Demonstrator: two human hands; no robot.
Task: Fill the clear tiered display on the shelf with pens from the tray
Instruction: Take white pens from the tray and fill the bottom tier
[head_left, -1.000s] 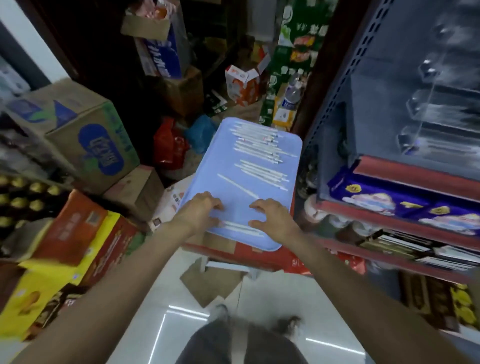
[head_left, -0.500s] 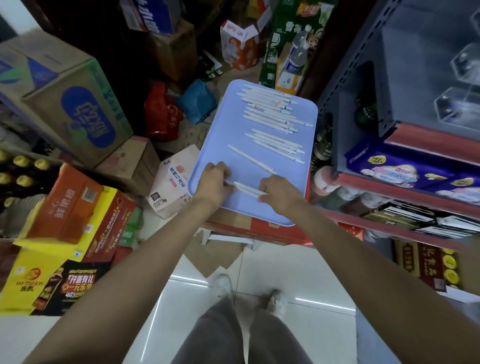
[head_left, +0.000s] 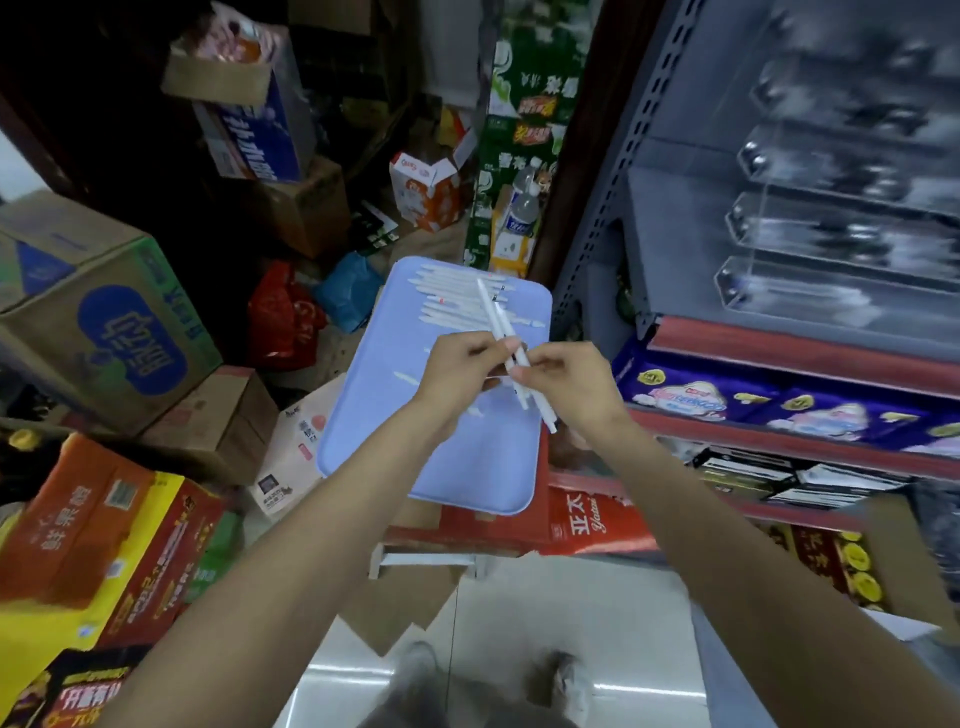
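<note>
I see both hands now up off the tray: left hand and right hand grip a small bunch of pens, lifted since half a second ago (rest stay on tray). Clear tiered display sits up right, next stop I'd guess.

A small bundle of white pens is held slantwise above the tray, tips pointing up and away, gripped between both hands. The light-blue tray lies flat on red cartons, with a row of white pens side by side at its far end. The clear tiered display stands on the grey shelf to the right, blurred, its stepped troughs facing outward.
</note>
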